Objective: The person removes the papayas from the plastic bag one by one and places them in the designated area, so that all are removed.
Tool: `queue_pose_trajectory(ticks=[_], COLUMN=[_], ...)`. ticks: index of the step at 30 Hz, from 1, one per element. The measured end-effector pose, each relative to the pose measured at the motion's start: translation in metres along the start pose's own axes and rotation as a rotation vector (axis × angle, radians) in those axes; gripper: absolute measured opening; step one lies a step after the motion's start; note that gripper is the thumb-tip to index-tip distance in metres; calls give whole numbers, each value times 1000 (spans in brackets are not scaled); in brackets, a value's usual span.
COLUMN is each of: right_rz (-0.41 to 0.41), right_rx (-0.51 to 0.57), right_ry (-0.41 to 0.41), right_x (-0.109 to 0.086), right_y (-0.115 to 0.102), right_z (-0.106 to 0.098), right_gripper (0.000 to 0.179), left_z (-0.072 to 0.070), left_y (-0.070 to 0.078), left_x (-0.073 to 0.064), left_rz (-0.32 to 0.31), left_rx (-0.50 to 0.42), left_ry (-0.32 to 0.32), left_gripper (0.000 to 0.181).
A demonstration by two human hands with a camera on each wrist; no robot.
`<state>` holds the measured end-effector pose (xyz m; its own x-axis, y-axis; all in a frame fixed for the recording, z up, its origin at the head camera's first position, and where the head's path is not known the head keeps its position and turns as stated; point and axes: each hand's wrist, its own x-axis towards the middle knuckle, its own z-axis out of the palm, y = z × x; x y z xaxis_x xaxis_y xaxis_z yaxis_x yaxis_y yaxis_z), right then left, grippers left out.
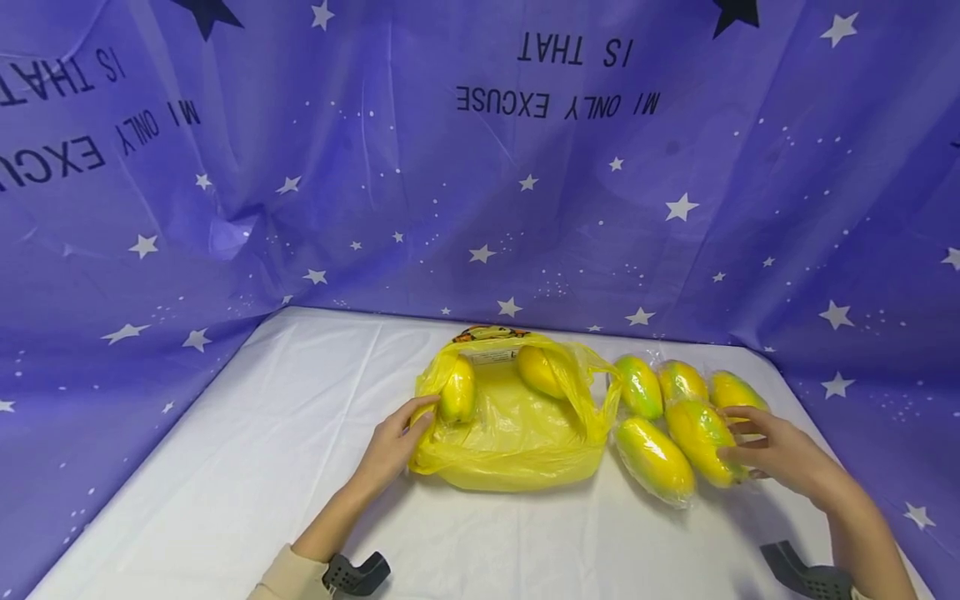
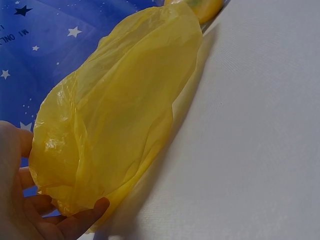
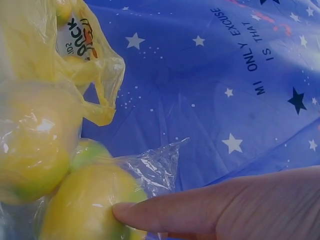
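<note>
A yellow plastic bag (image 1: 517, 471) lies with its mouth open towards me, one mango (image 1: 459, 392) inside at its left and another mango (image 1: 538, 371) at its right. My left hand (image 1: 393, 437) holds the bag's left side, thumb in front and fingers behind it in the left wrist view. To the right of the bag lie several yellow-green mangoes in clear wrap. My right hand (image 1: 780, 450) grips the near right mango (image 1: 697, 429) at its right end. Its thumb (image 3: 132, 212) presses on the wrapped skin in the right wrist view.
Beside the gripped fruit lies another mango (image 1: 654, 458), and three more, including a mango (image 1: 637, 387) by the bag handle (image 1: 611, 400), sit behind. A white cloth (image 1: 300, 400) covers the table. A purple star-printed curtain (image 1: 420, 208) rises behind and at the sides.
</note>
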<state>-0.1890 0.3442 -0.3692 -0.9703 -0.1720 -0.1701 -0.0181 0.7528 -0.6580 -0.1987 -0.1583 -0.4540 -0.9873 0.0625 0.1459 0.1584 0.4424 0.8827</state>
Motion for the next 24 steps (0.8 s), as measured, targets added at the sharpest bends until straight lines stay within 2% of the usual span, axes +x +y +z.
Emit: queue_pose_trajectory(ticks=[7, 15, 19, 24], right_rz=[-17, 35, 36, 59], right_rx=[-66, -11, 16, 11], right_ry=[8, -32, -44, -67], right_x=[2, 5, 5, 5], right_y=[3, 3, 2, 2], right_z=[2, 5, 7, 8], right_gripper=[72, 74, 72, 70], left_z=[0, 0, 0, 0], left_y=[-1, 0, 0, 0], left_x=[0, 1, 1, 1], left_rz=[-5, -8, -10, -8], left_rx=[5, 8, 9, 2], left_ry=[-2, -2, -3, -5], left_gripper=[35, 34, 34, 34])
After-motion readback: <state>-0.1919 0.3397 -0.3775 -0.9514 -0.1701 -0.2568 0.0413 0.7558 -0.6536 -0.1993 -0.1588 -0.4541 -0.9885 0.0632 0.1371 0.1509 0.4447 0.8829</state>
